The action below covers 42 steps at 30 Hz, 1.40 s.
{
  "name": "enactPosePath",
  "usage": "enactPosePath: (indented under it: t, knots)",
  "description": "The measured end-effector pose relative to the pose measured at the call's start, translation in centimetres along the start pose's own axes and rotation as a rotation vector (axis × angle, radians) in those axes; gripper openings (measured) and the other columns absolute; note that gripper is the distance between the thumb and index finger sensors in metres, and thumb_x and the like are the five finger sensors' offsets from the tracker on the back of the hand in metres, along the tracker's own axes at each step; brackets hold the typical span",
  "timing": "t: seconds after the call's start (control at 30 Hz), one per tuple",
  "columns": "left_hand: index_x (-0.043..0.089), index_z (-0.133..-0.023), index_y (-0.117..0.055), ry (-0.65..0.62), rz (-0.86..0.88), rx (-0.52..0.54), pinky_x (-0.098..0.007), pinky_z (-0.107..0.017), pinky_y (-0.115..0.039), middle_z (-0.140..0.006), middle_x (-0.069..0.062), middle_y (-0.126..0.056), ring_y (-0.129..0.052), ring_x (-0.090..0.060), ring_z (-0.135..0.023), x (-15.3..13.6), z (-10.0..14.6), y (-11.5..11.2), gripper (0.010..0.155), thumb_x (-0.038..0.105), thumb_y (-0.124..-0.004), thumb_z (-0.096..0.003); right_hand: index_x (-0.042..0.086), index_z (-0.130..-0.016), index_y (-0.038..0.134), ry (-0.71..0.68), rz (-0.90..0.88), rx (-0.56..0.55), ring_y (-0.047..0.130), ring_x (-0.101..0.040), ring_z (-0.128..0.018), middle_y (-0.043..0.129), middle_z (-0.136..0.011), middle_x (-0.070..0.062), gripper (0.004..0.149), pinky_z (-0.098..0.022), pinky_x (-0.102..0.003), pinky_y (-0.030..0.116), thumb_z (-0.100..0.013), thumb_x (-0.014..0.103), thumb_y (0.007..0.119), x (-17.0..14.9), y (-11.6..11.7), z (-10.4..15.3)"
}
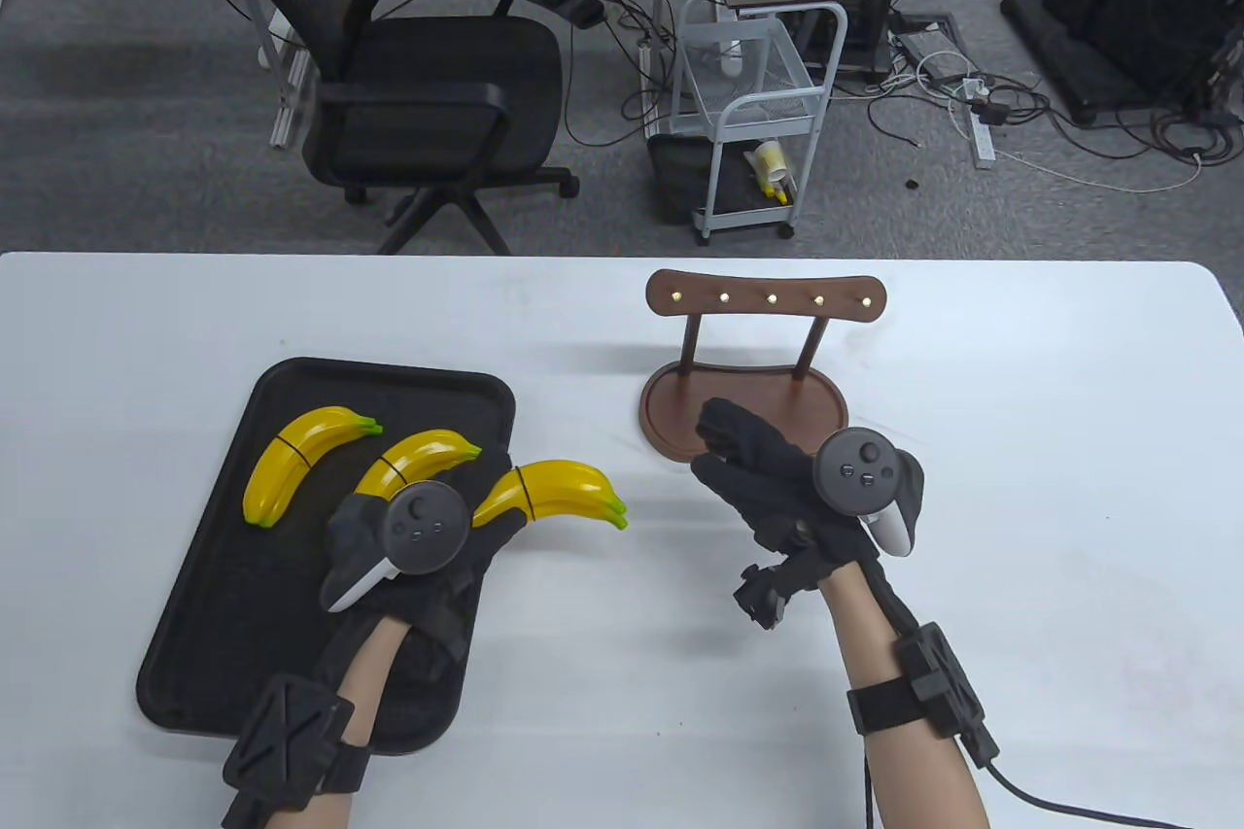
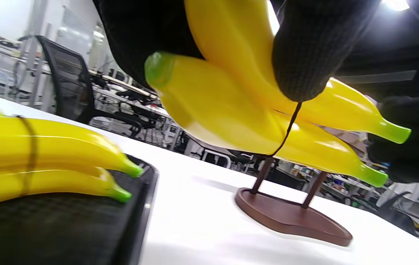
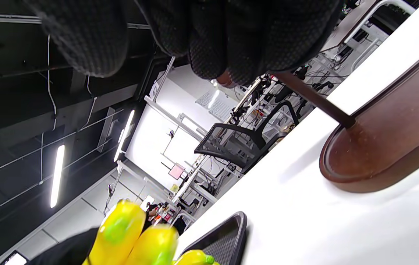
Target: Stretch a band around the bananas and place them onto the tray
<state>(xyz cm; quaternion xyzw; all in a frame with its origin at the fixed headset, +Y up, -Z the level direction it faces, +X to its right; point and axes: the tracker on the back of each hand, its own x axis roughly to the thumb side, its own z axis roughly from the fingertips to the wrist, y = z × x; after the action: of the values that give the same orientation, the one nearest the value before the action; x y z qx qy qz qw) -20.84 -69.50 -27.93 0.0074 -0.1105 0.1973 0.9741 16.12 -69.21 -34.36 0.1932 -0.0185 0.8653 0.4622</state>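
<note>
Left hand (image 1: 418,537) grip closed on banded bananas (image 1: 554,494) beside tray (image 1: 194,635), band (image 2: 286,132) clear only in left wrist view, right hand (image 1: 787,489) grip loose, empty

We see two banded banana pairs (image 1: 309,460) on tray (image 1: 209,615) left of left hand (image 1: 428,537); third pair (image 1: 556,494) in its fingers, just right of tray; hook stand (image 1: 743,382) beyond right hand (image 1: 777,489).

grey carpet floor (image 1: 117,139) across the top of the frame. black mesh office chair (image 1: 418,81) upper left, white wire cart (image 1: 753,110) upper centre, tangled cables (image 1: 1020,110) upper right, ceiling strip lights (image 3: 57,175) overhead.
</note>
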Motion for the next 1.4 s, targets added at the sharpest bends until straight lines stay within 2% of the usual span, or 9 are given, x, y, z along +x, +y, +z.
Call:
enactPosePath:
  t: [0.2,0.43,0.6,1.0,1.4]
  knots:
    - [0.02,-0.11,-0.058,0.105,0.011,0.02,-0.048,-0.074,-0.073,-0.108,-0.003,-0.08,-0.091,-0.029,-0.092,-3.9,3.4,1.0,0.066,0.045,-0.084,-0.0553,0.009,-0.109,0.055,0.008,-0.017,-0.027,0.077,-0.044,-0.091,0.069,-0.107,-0.018,0.067,-0.061,-0.055,0.071,-0.057,0.046,0.074,-0.4,-0.9,0.1]
    - [0.021,-0.11,-0.058,0.235,0.038,0.015,-0.049,-0.074,-0.072,-0.108,-0.003,-0.079,-0.089,-0.029,-0.094,-8.2,7.3,1.0,0.066,0.044,-0.085,-0.0547,0.009,-0.109,0.055,0.012,-0.017,-0.032,0.077,-0.043,-0.091,0.069,-0.107,-0.018,0.066,-0.061,-0.055,0.071,-0.057,0.046,0.073,-0.5,-1.1,0.1]
    - [0.022,-0.109,-0.059,0.317,0.02,-0.019,-0.05,-0.074,-0.071,-0.108,-0.003,-0.08,-0.089,-0.029,-0.094,-10.4,9.0,0.9,0.066,0.043,-0.086,-0.0538,0.009,-0.109,0.055,0.017,-0.014,-0.026,0.077,-0.044,-0.091,0.069,-0.107,-0.018,0.066,-0.061,-0.055,0.071,-0.057,0.046,0.073,-0.5,-1.0,0.2]
    - [0.026,-0.109,-0.057,0.39,0.068,-0.12,-0.05,-0.075,-0.069,-0.109,0.002,-0.078,-0.087,-0.027,-0.097,-13.0,9.6,-0.9,0.066,0.042,-0.087,-0.052,0.009,-0.109,0.056,0.036,-0.003,-0.007,0.077,-0.044,-0.091,0.07,-0.106,-0.018,0.065,-0.06,-0.055,0.071,-0.058,0.046,0.073,-0.8,-0.8,0.1]
    - [0.033,-0.107,-0.057,0.424,0.084,-0.194,-0.051,-0.077,-0.067,-0.111,0.009,-0.075,-0.083,-0.027,-0.101,-14.1,9.6,-1.9,0.065,0.042,-0.087,-0.0508,0.009,-0.109,0.056,0.049,0.0,0.009,0.077,-0.044,-0.09,0.07,-0.106,-0.019,0.065,-0.06,-0.056,0.071,-0.058,0.045,0.072,-1.0,-0.7,0.1]
